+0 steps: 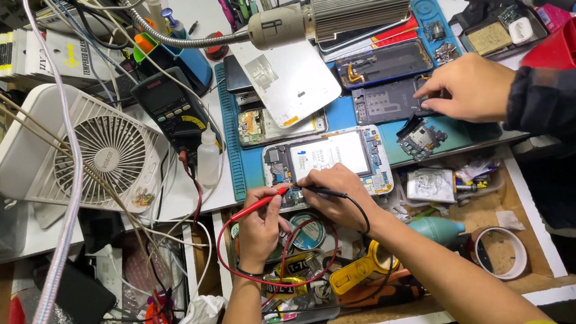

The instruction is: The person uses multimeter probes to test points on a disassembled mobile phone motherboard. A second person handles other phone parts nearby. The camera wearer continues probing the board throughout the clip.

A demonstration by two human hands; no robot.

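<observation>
Nearest the person, an open wooden drawer [520, 280] holds a clutter of tape rolls, a yellow tool and a teal rubber air blower [438, 229]. Above it the left hand [260, 225] has its fingers pinched together on a slim red multimeter probe [258, 204], its red lead looping down over the wrist. Just beside it the right hand [338, 194] is closed around a thin black multimeter probe [324, 191], whose black lead curls back toward the forearm. Both probe tips meet at the lower left edge of an opened white smartphone [326, 157] that lies face down on a blue silicone work mat [236, 159], its pale battery and circuit boards exposed.

A little further up the mat lie two more dismantled phone frames and a small loose circuit board [419, 139]. A second person's hand [466, 89], coming in from the right in a dark sleeve, rests its fingertips on a dark opened phone frame [387, 100].

To the left, off the mat, stands a dark handheld multimeter [171, 108] with a small clear squeeze bottle [208, 155] next to it, and beyond that a white desk fan [96, 151] lies tilted back. Over the far part of the bench hangs a ribbed grey lamp head [351, 9] on a flexible metal neck, with a white phone back cover [287, 77] lying under it.
</observation>
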